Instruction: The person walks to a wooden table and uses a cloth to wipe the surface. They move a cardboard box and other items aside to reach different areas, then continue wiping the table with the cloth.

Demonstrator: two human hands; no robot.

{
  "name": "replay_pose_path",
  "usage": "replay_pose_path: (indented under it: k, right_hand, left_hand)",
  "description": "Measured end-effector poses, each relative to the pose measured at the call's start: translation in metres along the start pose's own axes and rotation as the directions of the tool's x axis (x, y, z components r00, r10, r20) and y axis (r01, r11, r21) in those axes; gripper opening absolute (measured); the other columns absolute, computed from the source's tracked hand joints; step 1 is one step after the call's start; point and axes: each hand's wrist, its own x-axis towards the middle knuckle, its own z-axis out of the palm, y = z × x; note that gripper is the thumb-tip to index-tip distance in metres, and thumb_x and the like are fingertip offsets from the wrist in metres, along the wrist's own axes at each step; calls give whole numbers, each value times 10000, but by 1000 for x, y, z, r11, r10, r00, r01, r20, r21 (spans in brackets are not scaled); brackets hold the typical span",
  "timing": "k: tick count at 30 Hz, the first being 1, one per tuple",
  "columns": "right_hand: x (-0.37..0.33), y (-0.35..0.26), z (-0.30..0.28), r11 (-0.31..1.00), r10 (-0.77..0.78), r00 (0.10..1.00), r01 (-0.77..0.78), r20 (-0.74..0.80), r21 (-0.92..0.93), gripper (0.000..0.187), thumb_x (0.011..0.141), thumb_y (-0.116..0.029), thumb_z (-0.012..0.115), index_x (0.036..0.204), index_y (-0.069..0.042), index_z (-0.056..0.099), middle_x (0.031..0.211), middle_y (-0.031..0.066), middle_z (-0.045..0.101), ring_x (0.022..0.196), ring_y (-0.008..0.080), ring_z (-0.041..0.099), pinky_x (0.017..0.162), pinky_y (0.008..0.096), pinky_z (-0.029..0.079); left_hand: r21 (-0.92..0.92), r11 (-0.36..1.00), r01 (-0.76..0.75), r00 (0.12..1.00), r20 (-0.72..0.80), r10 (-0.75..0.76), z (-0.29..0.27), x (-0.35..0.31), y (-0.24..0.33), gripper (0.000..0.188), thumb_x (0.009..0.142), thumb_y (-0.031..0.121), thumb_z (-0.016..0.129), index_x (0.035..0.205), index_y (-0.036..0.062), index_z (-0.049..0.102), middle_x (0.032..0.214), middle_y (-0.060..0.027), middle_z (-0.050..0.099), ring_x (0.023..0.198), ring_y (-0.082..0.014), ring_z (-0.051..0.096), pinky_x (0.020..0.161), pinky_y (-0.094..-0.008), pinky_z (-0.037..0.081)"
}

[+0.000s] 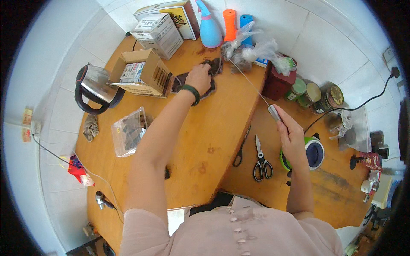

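Observation:
My left hand (199, 79) reaches across the wooden table and is closed on a crumpled dark cloth (208, 90), its fingers partly hidden in the folds. In my right hand (292, 134) is a long thin metal tool (253, 86), gripped by its grey handle. Its narrow shaft slants up and left, the far end near a knotted clear plastic bag (244, 57). From this angle I cannot tell if it is a blade seen edge-on or a rod. Below the tool lie scissors (261, 164) with black-and-white handles and a second, dark pair (241, 149).
An open cardboard box (147, 81), a kettle (96, 87) and a clear plastic pouch (127, 134) stand or lie leftward. Along the back are a white box (159, 36), a blue spray bottle (210, 32) and an orange bottle (229, 25). Several jars (311, 94) line the right wall, where a black cable (363, 110) hangs.

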Motion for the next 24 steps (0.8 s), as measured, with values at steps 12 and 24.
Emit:
replay_pose_path:
  k: [12, 24]
  right_hand:
    - [-19, 10, -25, 994, 111, 992, -111, -62, 7, 351, 954, -42, 515, 1299, -19, 573, 1168, 179, 659, 1049, 267, 640, 910, 326, 471]
    - [-17, 1, -26, 997, 72, 988, -69, -136, 29, 360, 949, -28, 506, 1302, 11, 565, 1199, 164, 655, 1080, 242, 632, 934, 313, 461]
  left_hand:
    - [-48, 993, -112, 805, 581, 119, -79, -48, 38, 352, 784, 281, 718, 1006, 15, 659, 965, -211, 658, 944, -382, 621, 826, -451, 503]
    - [-49, 998, -39, 907, -421, 15, 5, 74, 120, 911, 713, 442, 795, 1416, 32, 385, 1340, -175, 515, 1286, -352, 444, 1036, -486, 384]
